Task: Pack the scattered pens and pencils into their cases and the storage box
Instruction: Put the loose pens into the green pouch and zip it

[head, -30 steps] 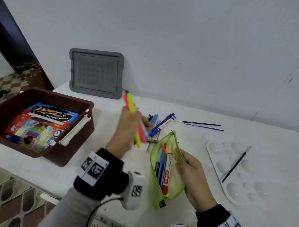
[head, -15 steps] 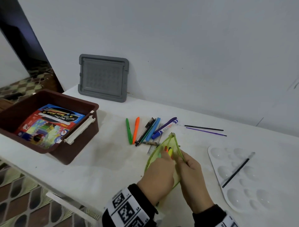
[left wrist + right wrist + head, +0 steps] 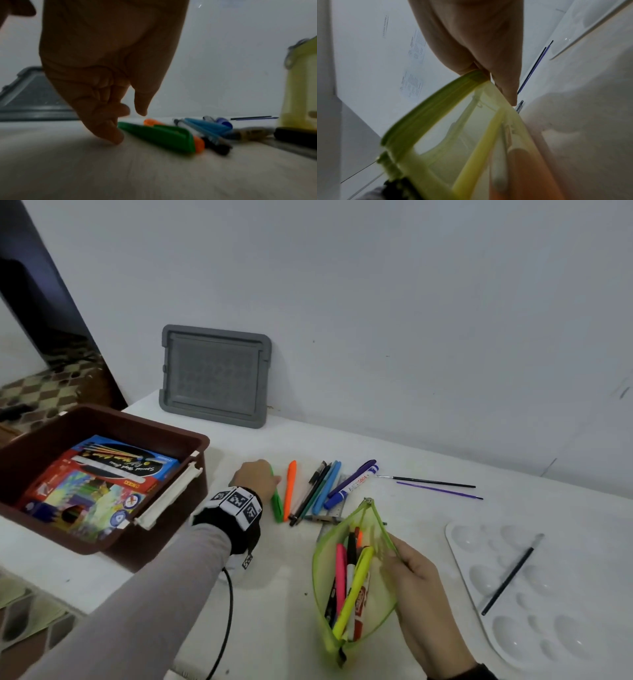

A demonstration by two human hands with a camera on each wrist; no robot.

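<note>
A white desk [image 3: 281,587] runs along a pale wall. On its left end sits a brown storage box [image 3: 191,440], with colourful pencil packs [image 3: 99,481] lying flat inside. A grey lid [image 3: 214,376] leans upright against the wall behind it. On the right lies a white paint palette [image 3: 561,642] with a thin dark brush [image 3: 510,573] across its wells.

Near the front, a lime-green mesh pencil case [image 3: 380,594] stands with its mouth gaping; a yellow highlighter [image 3: 352,590], a pink one [image 3: 339,577] and a few markers stick up inside. The right hand [image 3: 416,583] pinches the right edge of the mouth between thumb and fingers, holding it open.

The left arm, in a grey sleeve [image 3: 144,607], stretches forward across the desk to a row of loose pens. The left hand [image 3: 257,475] is turned palm down, fingers curled with their tips at the desk, right against the far end of the green pen [image 3: 159,136]; thumb and forefinger stand a little apart and I cannot tell if they grip it. Beside it lie an orange pen [image 3: 290,491], dark and blue pens [image 3: 325,487], then a blue marker [image 3: 352,484]. Further right lie two slim brushes [image 3: 435,486].
</note>
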